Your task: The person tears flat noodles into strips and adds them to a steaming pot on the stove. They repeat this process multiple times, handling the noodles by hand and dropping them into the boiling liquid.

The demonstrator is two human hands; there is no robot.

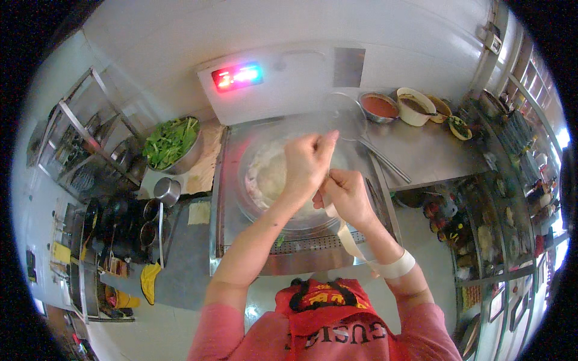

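Note:
A long, flat pale strip, likely noodle dough [347, 239], loops around my right forearm and runs up into my right hand [345, 194]. The fingers of that hand are curled around the strip. Just above and left of it, my left hand [309, 160] is closed into a fist with the thumb up. A thin bit of the strip seems to reach it, though the inside of the fist is hidden. Below both hands, a large round wok [246, 198] holds cloudy, frothy liquid, and steam blurs its far side. My left forearm covers part of the wok.
A wire skimmer [384, 160] lies right of the wok, its handle towards me. Behind it stand a bowl of red sauce [379, 107] and a white pot [416, 106]. Leafy greens [171, 142] fill a metal bowl at left, near a long-handled ladle [167, 192]. Shelves line both sides.

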